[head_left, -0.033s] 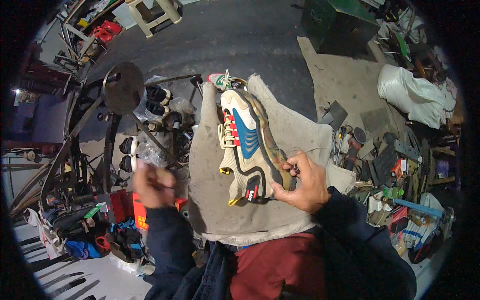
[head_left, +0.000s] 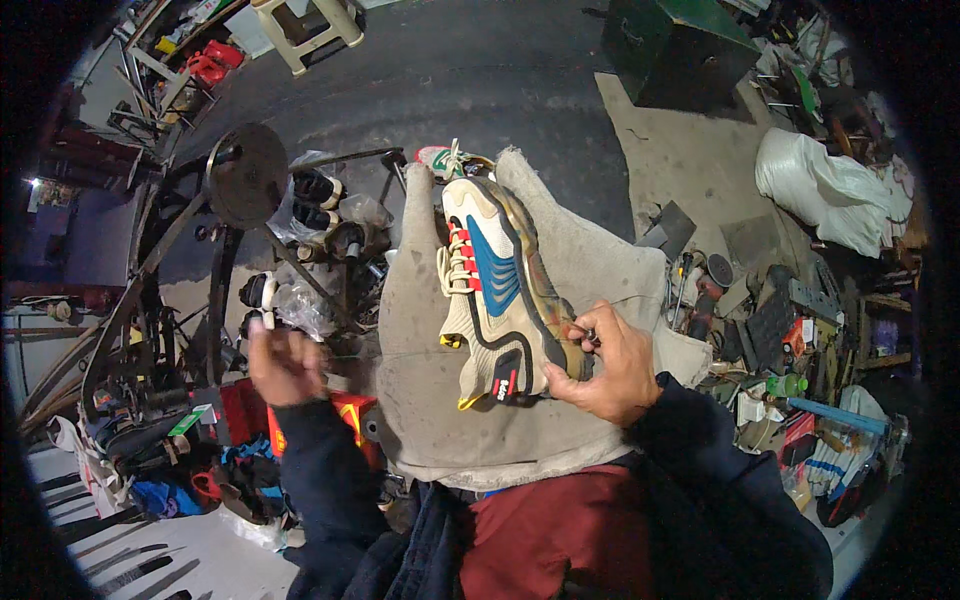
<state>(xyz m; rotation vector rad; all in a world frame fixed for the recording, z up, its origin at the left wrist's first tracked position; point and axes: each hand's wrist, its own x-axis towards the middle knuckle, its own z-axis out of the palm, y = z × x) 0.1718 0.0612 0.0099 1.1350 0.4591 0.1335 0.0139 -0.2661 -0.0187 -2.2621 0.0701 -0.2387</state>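
Note:
A beige sneaker (head_left: 495, 270) with a blue side panel, red lace loops and a brownish sole lies on its side on a grey cloth (head_left: 430, 400) over my lap, its toe pointing away. My right hand (head_left: 610, 365) is closed at the heel, thumb on the sole edge. Between its fingertips is a small dark piece against the sole; its kind is unclear. A thin strand seems to show above that hand. My left hand (head_left: 287, 365) is off the shoe to the left, fingers curled and slightly blurred; whatever they may hold is too small to make out.
A black metal stand with a round plate (head_left: 246, 176) rises at left, near several shoes (head_left: 316, 190) and plastic bags. Tools and scraps crowd the right beside a white sack (head_left: 825, 190). A green box (head_left: 680, 50) and a beige stool (head_left: 305, 30) stand farther off.
My left hand has moved a little left, uncovering more of the red-orange box beneath it. My right hand and the sneaker stay almost where they were.

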